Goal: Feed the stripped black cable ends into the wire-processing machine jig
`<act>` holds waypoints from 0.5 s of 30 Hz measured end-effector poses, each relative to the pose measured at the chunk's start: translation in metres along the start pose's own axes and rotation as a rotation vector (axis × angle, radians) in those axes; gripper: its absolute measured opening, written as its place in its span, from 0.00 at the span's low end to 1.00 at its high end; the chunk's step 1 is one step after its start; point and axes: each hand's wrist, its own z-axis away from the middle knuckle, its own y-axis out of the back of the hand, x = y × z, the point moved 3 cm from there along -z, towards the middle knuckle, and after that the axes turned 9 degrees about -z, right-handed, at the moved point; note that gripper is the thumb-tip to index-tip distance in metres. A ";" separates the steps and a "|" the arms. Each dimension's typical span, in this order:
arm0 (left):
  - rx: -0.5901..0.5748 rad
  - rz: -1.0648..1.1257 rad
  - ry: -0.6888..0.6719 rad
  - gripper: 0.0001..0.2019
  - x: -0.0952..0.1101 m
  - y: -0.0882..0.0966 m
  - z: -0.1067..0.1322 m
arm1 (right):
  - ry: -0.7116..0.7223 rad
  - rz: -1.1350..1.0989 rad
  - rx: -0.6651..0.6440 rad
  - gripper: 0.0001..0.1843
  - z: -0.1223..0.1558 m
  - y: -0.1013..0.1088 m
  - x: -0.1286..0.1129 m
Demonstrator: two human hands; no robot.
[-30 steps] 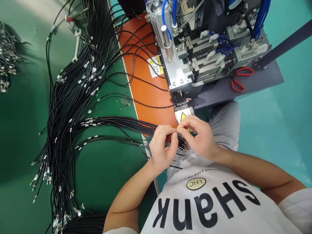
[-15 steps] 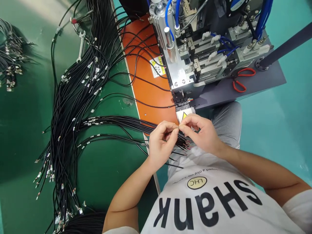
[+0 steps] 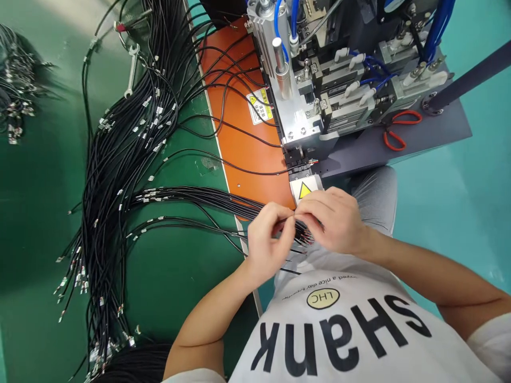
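My left hand (image 3: 268, 242) is closed in a pinch on a thin black cable (image 3: 282, 219), most of it hidden by the fingers. Fingertip to fingertip with it, my right hand (image 3: 333, 221) pinches the thin wire end of that cable; its exact shape is too small to make out. Below and behind both hands runs a bundle of black cables (image 3: 207, 196), whose stripped ends with coloured wires (image 3: 306, 236) show under the right hand. Just beyond the fingers sits a white plate with a yellow warning triangle (image 3: 305, 187). One cable end with bared wires (image 3: 313, 162) rests in the machine's slot.
A metal machine with cylinders (image 3: 283, 74) and blue hoses stands ahead on an orange plate (image 3: 239, 154). Red-handled scissors (image 3: 401, 127) lie on its dark base. A large heap of black cables (image 3: 115, 213) and a wrench (image 3: 132, 69) cover part of the green table (image 3: 171, 298).
My right hand has rolled over, its fingers now folded closer to the left fingertips. Both hands have shifted slightly right, still pinching. The whole view has moved slightly.
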 end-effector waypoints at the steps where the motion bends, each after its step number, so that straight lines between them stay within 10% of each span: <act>1: 0.094 -0.122 -0.134 0.05 0.003 0.001 0.003 | -0.049 -0.061 0.012 0.05 0.000 -0.001 -0.001; 4: 0.235 -0.273 -0.386 0.12 0.007 0.001 0.009 | -0.339 -0.367 0.028 0.07 0.002 -0.007 0.001; 6: 0.148 -0.204 -0.305 0.11 0.000 0.004 0.006 | -0.453 -0.439 0.018 0.07 0.002 -0.009 0.005; 10: -0.049 -0.159 0.003 0.17 -0.024 0.014 -0.002 | -0.423 -0.225 0.085 0.06 -0.005 0.001 0.019; 15: 0.035 -0.303 -0.025 0.04 -0.049 0.020 -0.010 | -0.369 0.135 0.081 0.05 -0.018 0.006 0.030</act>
